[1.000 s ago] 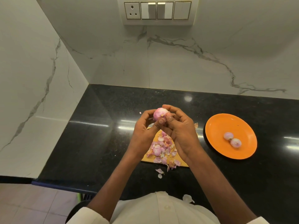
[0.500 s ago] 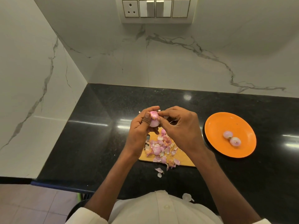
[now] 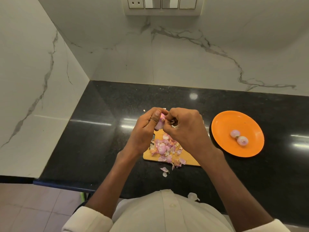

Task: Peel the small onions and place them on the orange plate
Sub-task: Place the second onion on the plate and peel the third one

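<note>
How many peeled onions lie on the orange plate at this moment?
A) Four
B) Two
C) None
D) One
B: two peeled onions lie touching each other on the orange plate, while a third onion is held above the cutting board in the left hand, with the right hand picking at its skin.

Head view: worn on the head, close above, facing forward and down at the counter's [image 3: 107, 134] back-left corner.
</note>
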{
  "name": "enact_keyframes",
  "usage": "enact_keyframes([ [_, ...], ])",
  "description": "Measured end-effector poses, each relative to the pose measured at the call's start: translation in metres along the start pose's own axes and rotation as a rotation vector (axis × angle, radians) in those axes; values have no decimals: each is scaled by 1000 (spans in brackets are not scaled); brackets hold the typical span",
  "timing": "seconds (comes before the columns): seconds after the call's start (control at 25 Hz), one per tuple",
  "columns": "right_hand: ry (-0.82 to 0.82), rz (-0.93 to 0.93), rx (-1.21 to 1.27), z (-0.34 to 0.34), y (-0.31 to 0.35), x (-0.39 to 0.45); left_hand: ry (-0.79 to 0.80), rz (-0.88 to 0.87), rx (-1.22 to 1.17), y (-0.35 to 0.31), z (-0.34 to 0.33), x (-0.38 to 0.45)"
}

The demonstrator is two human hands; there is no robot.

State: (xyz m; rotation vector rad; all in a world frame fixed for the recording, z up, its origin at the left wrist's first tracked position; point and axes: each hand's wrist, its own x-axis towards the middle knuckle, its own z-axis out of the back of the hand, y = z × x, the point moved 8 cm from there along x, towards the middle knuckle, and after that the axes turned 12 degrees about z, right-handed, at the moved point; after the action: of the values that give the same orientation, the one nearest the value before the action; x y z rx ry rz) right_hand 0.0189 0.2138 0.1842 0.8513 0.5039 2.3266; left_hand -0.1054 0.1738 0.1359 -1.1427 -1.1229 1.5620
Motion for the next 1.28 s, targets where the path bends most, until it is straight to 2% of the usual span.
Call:
enact_keyframes([
  [0.32, -95, -43, -37, 3, -1, 0, 13, -36, -34, -7, -4, -1],
  [0.4, -93, -63, 66, 5, -6, -1, -2, -35, -65, -5, 0, -1],
  [0.52, -106, -127, 374, 4, -14, -4, -22, -38, -114, -4, 9, -1],
  [0.6, -83, -83, 449, 1, -12, -2, -29, -2, -196, -4, 13, -2],
  [0.76, 26, 37, 404, 1, -2, 5, -9, 114, -368, 1, 8, -5],
  [0.88, 147, 139, 311, -3, 9, 7, -57, 180, -428, 3, 4, -8],
  [1.04, 142, 129, 266, -9, 13, 6, -80, 213, -444, 6, 4, -8],
  [1.28, 164, 96, 333, -11, 8, 6, -38, 286, -479, 12, 2, -7],
])
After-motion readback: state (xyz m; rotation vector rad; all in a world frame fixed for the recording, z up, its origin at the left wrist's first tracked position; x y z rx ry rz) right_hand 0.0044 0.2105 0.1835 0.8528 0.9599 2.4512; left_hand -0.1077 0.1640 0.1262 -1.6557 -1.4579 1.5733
